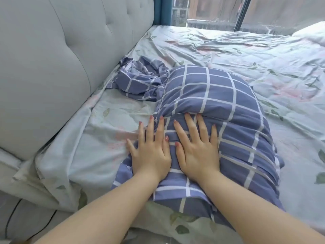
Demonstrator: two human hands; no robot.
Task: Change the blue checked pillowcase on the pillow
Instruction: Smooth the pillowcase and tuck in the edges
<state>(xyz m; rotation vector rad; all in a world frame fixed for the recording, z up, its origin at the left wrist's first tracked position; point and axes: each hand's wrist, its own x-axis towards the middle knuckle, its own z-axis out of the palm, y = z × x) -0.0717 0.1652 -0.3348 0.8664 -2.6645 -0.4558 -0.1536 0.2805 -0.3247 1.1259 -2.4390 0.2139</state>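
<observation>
The pillow (219,95) lies lengthwise on the bed (255,50), near the middle of the view and to the right of the headboard (52,59). It is covered by the blue checked pillowcase (249,155), which is wrinkled along the near end and the left edge. The far end of the pillow is rounded and full; the near end is flattened under the hands.

Left hand (151,152): placed palm down on the left edge of the pillow. The fingers (149,127) are released, straight and spread. They grasp nothing. The outermost finger reaches past the pillow edge to the floral sheet (98,138).

Right hand (197,150): placed palm down on the pillow, just beside the left hand. The two thumbs are close together but apart. The fingers (202,125) are released, straight and spread, and press flat on the fabric. A fold of cloth rises just ahead of the fingertips.

A second blue checked cloth (139,81) lies crumpled on the sheet between the far left corner of the pillow and the headboard. It touches the pillow.

The headboard is grey and tufted. A window (211,13) runs along the far side of the bed.
</observation>
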